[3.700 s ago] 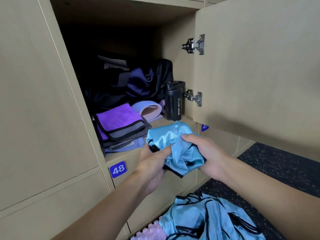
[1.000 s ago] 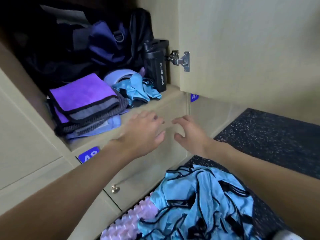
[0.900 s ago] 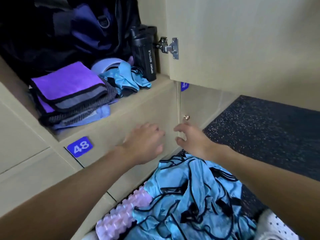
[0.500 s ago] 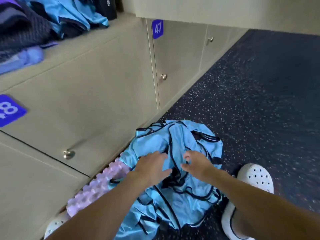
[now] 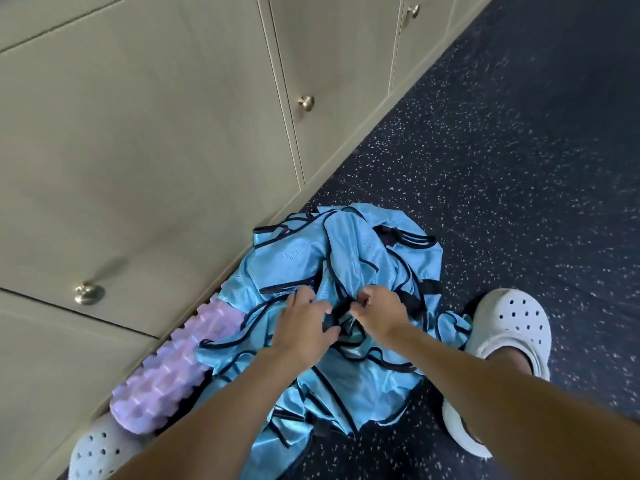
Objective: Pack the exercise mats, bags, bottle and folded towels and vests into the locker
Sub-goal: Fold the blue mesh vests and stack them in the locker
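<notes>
A crumpled heap of shiny blue vests [image 5: 349,258] with black trim lies on the dark speckled floor at the foot of the lockers. My left hand [image 5: 304,323] rests on top of the heap with its fingers spread, touching the cloth. My right hand [image 5: 377,311] is just beside it, with thumb and fingers pinched on a fold of a vest. The open locker with the packed things is out of view above.
A pink ridged foam roller [image 5: 173,368] lies against the locker base, partly under the vests. Closed beige locker doors [image 5: 145,143] with round knobs fill the left. My white clogs [image 5: 509,334] stand on the floor [image 5: 519,150] either side of the heap.
One folded vest went into the locker. Both hands then dropped from the shelf edge to the heap on the floor, and the view tilted down with them; my right hand has pinched the cloth.
</notes>
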Demonstrator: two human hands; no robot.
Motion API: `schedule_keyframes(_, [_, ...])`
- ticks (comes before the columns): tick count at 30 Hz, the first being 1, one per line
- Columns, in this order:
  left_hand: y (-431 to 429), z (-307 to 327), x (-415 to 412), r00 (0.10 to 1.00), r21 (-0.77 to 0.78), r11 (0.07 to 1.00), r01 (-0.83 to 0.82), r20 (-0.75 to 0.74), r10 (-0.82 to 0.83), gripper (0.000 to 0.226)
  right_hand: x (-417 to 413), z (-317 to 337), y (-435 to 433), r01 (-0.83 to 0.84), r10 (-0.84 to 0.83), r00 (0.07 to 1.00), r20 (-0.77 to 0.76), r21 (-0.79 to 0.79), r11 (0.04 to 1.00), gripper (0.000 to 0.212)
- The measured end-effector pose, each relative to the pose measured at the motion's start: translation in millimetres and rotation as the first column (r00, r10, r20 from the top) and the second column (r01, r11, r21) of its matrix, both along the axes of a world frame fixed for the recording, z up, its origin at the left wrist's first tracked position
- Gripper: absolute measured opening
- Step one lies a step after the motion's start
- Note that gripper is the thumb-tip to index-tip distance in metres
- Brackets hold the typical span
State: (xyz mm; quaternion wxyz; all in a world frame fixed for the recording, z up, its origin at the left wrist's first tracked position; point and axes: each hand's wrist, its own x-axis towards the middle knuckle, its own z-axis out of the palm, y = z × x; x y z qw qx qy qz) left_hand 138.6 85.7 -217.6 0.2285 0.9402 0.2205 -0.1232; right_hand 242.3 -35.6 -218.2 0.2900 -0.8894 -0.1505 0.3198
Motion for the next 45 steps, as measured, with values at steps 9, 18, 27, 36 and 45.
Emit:
schedule_keyframes(9, [14.4, 99.6, 1.4, 0.966, -0.194, 0.976, -0.095, 0.218, 0.138, 0.017, 14.1, 114.0, -2.9, -0.066, 0.053, 0.997, 0.062, 0.222, 0.973, 0.014])
schedule_keyframes(18, [-17.4, 243.9, -17.7, 0.872, -0.245, 0.969, 0.018, 0.478, 0.105, 0.017, -6.9, 256.3, -25.8, -0.275, 0.155, 0.900, 0.407, 0.256, 0.927, 0.013])
schedule_keyframes(27, [-23.6, 327.5, -54.1, 0.760, -0.266, 0.964, -0.006, 0.625, 0.178, 0.020, -40.5, 334.3, -30.8, -0.218, 0.090, 0.959, 0.267, 0.500, 0.839, 0.021])
schedule_keyframes(36, [-14.6, 366.2, -90.5, 0.718, -0.371, 0.928, 0.024, 0.653, 0.242, 0.017, -60.8, 390.6, -20.6, -0.131, 0.107, 0.991, 0.083, 0.778, 0.615, 0.024])
schedule_keyframes(45, [-16.8, 339.5, -89.8, 0.912, -0.454, 0.867, 0.205, 0.410, -0.001, 0.034, -52.9, 404.6, -25.9, 0.201, 0.180, 0.937, -0.299, 0.884, 0.423, 0.017])
